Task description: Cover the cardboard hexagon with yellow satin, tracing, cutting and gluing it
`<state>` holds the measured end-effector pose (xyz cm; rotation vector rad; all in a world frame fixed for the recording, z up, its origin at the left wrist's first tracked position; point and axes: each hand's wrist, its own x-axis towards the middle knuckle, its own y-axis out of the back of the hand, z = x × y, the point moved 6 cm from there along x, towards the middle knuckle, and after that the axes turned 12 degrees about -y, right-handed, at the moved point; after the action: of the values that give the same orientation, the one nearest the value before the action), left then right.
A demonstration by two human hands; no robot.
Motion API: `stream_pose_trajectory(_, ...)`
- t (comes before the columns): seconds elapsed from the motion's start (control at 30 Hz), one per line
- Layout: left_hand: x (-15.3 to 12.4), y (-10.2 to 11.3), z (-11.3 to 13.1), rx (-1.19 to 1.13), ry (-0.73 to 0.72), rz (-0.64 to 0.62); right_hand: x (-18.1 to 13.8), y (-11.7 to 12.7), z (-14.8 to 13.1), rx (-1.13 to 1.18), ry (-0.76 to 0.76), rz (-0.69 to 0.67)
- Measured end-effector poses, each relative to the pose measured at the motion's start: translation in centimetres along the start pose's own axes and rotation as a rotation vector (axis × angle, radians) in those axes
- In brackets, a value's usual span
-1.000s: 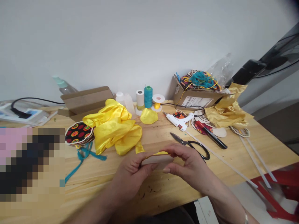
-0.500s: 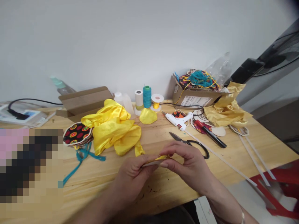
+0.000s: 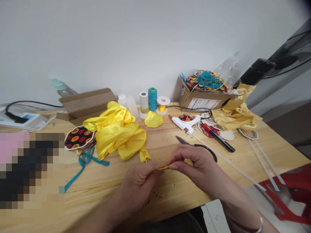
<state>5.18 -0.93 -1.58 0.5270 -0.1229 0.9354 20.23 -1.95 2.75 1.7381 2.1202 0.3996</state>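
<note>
Two bare hands meet low over the front of the pale wooden table [image 3: 170,197], and between them sits a thin yellow-edged flat piece [image 3: 163,168], seen edge-on and just above the tabletop. The left hand [image 3: 139,181] pinches its left end between thumb and fingers; the right hand [image 3: 194,163] pinches the right end, fingertips pressed tight against it. What the piece is made of beneath the yellow cannot be told from this angle.

Just behind the right hand lie black-handled scissors [image 3: 200,148], partly hidden by the knuckles. Further back rests a white hot-glue gun [image 3: 186,123], with a red-and-black marker pen [image 3: 218,137] to its right and long white strips [image 3: 233,166] running towards the table's edge. A crumpled heap of bright yellow satin cloth [image 3: 116,131] lies behind the left hand, touching a stack of black floral-patterned fabric discs [image 3: 79,138], with a teal cord [image 3: 82,163] trailing below. Near the wall stand a tall teal thread spool [image 3: 152,98] and an open cardboard box [image 3: 204,103] beside crumpled gold cloth [image 3: 234,111].
</note>
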Motion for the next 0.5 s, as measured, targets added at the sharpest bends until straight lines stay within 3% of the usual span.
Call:
stream_pose_trajectory(0.27, -0.19, 0.13, 0.4, 0.092, -0.121, -0.023, 0.13, -0.13, -0.01, -0.029, -0.061, -0.048)
stream_pose_trajectory(0.5, -0.38, 0.05, -0.01, 0.134, -0.086, -0.013, 0.04, -0.42, 0.47, 0.022, -0.095, 0.009)
